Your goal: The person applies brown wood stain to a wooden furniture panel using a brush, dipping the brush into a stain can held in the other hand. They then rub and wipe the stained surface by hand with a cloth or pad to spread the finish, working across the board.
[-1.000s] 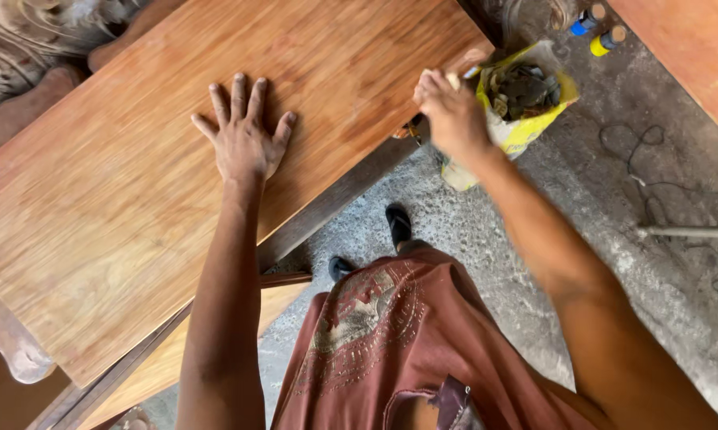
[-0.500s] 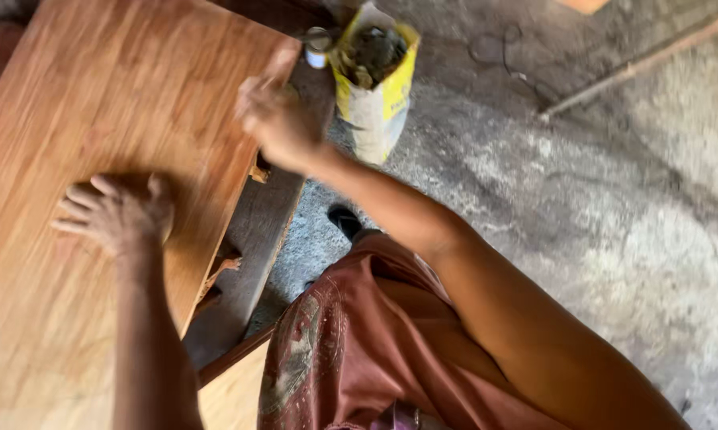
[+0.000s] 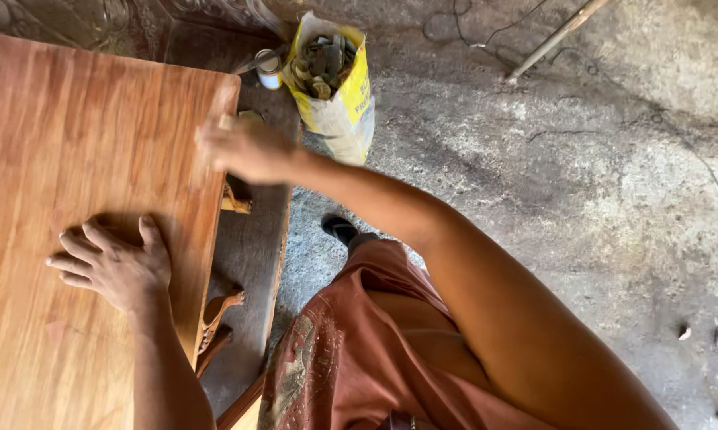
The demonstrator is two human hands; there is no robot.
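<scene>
A large reddish-brown wooden board (image 3: pixel 80 135) fills the left side of the head view. My left hand (image 3: pixel 116 267) lies flat on it with the fingers spread, near its right edge. My right hand (image 3: pixel 247 150) is blurred with motion at the same edge, close to the board's far right corner. Its fingers look curled, and a small pale bit shows at the fingertips. I cannot tell what that bit is or whether the hand holds it. My rust-coloured shorts (image 3: pixel 351 350) and one dark shoe (image 3: pixel 339 229) show below.
A darker plank (image 3: pixel 251 247) runs under the board's right edge, with carved wooden pieces (image 3: pixel 219 306) sticking out. A yellow bag (image 3: pixel 343 103) of scraps and a small can (image 3: pixel 269 70) stand at the far end. On the rough concrete floor (image 3: pixel 582 207) lie a thin rod (image 3: pixel 558 36) and a cable (image 3: pixel 470 32).
The view has swung, so the board now sits at the left. My right hand has slid back along the board's edge, away from the bag. My left hand stays flat on the board.
</scene>
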